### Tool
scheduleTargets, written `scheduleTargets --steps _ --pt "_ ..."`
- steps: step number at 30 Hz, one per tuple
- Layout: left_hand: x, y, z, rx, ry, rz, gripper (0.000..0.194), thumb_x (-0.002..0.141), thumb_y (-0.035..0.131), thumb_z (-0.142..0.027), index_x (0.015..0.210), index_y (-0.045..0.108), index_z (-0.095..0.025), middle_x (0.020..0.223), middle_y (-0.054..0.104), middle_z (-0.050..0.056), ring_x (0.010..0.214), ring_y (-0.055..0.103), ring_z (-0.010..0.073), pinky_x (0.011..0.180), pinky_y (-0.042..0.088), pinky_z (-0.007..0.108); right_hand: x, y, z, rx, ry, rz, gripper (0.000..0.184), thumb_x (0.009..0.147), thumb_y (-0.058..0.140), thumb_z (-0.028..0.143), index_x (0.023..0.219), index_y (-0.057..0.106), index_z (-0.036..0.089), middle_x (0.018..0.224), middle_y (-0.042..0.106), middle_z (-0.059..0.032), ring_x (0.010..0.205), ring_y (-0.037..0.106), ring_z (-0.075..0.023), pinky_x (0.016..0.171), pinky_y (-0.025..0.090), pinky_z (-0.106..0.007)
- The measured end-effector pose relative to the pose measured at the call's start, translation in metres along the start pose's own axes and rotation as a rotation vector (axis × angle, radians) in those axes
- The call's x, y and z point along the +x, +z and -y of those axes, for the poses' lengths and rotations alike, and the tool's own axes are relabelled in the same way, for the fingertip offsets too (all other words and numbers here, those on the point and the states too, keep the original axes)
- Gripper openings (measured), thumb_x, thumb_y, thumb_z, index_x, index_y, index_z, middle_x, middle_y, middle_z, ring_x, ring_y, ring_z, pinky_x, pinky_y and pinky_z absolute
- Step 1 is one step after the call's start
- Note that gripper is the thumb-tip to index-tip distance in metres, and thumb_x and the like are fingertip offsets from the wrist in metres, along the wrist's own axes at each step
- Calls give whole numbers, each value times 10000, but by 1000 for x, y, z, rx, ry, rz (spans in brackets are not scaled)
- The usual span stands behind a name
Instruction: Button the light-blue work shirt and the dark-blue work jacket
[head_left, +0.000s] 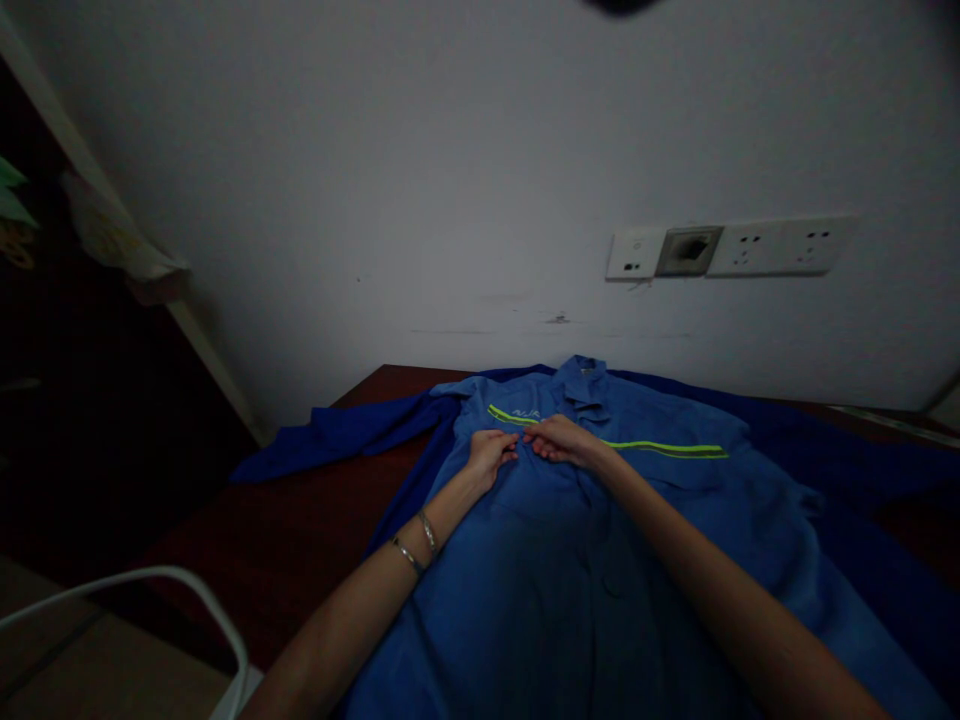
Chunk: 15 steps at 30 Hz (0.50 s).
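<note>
A blue work shirt (660, 500) with a yellow-green stripe across the chest lies spread out, its collar toward the wall. My left hand (491, 453) is closed in a pinch on the cloth of the chest, just below the stripe. Close beside it, my right hand (559, 441) pinches the same area near the white lettering, fingers curled in. A small fold of fabric shows between the two hands. Darker blue garments (375, 425) lie beneath the shirt, sleeves reaching out to both sides.
The dark red wooden table (300, 530) backs onto a white wall (375, 180). Sockets and a switch panel (780, 247) are set in the wall at right. A white curved tube or rail (180, 572) stands at lower left. A pale bag (120, 235) hangs at far left.
</note>
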<state>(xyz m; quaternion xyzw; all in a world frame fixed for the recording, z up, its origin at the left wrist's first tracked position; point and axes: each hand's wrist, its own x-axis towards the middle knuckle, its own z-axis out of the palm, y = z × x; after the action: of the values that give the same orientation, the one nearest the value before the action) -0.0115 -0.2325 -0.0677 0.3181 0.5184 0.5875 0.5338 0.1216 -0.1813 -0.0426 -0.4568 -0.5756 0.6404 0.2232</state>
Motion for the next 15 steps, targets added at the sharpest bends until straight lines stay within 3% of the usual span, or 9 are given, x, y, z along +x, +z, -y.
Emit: scheduleTargets --steps 7,15 --pt "0 0 0 -14 -9 -9 176 567 692 -136 498 538 -86 475 497 -12 445 469 40 456 409 158 3 4 -2 149 116 -10 136 773 552 160 646 554 113 420 545 15 314 478 -46 320 397 -107" --pt "-1 1 2 -14 23 -6 154 598 660 -124 518 533 -88 492 507 -5 439 474 46 468 416 171 11 0 -13 253 95 35 137 763 552 134 626 549 134 467 570 23 355 498 -38 370 425 -90"
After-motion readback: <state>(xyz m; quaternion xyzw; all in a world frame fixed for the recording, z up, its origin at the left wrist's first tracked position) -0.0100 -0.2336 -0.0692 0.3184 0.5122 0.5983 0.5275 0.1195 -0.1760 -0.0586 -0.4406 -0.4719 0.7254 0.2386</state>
